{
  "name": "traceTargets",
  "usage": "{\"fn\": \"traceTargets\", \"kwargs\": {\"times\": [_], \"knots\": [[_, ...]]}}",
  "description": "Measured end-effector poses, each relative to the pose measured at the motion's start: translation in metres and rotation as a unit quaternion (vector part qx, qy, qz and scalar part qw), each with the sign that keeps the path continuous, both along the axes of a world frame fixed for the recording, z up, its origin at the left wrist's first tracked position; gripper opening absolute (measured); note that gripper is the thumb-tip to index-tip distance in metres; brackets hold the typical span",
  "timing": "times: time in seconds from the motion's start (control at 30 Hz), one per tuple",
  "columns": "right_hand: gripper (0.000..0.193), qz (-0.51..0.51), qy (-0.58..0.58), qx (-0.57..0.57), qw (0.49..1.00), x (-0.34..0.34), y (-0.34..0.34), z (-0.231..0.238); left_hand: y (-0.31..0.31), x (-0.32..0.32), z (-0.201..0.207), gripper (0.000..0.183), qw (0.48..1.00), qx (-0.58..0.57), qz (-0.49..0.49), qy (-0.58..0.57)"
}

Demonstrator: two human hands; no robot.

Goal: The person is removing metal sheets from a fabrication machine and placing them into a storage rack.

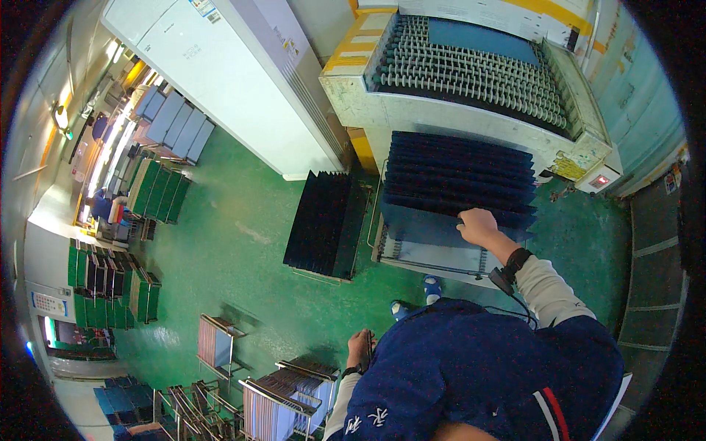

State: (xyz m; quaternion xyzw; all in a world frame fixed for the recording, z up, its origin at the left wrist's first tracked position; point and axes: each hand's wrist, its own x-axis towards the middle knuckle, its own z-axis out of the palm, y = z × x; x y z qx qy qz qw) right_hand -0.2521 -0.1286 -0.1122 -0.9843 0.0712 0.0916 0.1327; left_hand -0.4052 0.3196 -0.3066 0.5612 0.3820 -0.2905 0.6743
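My right hand (478, 226) is closed at the top edge of the front dark blue panel (419, 220), its fingers pinched there. Behind that panel, several more dark blue panels (460, 173) stand in a close row on a rack (434, 261) with a pale base and a metal bar along its front. Low beside my body, my left hand (359, 347) has its fingers curled. A narrow dark shape shows against those fingers, too small to make out. Both wrists wear dark bands, and a black cable hangs from the right one.
Beyond the rack stands a roller conveyor machine (471, 73) with a blue panel (482, 40) on its rollers. Another rack of dark panels (320, 220) stands to the left, near a tall white cabinet (220, 81). Metal racks (283, 397) with panels occupy the lower left.
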Motion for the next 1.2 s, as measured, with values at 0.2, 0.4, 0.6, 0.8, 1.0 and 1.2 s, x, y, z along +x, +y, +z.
{"fn": "traceTargets", "kwargs": {"times": [0.2, 0.4, 0.6, 0.8, 1.0, 1.2], "knots": [[0.03, -0.002, 0.031, -0.007, 0.999, 0.0011, 0.0005, 0.0035, 0.0004, -0.0005, -0.0001, 0.027, 1.0, 0.002, -0.01, -0.011], [0.028, -0.002, 0.026, -0.005, 1.0, 0.0009, 0.0012, 0.0052, -0.0002, -0.0001, 0.0012, 0.027, 1.0, 0.004, -0.015, -0.01], [0.022, -0.005, -0.012, 0.006, 1.0, -0.0008, -0.0018, -0.0036, -0.002, -0.0011, 0.0015, 0.027, 1.0, -0.009, 0.004, -0.013], [0.027, 0.002, 0.01, -0.007, 1.0, -0.0002, -0.0005, 0.0007, -0.0015, -0.0023, 0.0015, 0.029, 1.0, 0.002, -0.004, -0.013], [0.027, 0.011, -0.001, -0.006, 1.0, -0.0007, -0.0006, 0.0008, 0.0, -0.0043, -0.0002, 0.029, 1.0, 0.004, -0.008, -0.011], [0.025, 0.009, -0.002, -0.003, 1.0, -0.0027, -0.0015, 0.0022, -0.0037, -0.0037, 0.0033, 0.029, 1.0, -0.001, 0.001, -0.003]]}}
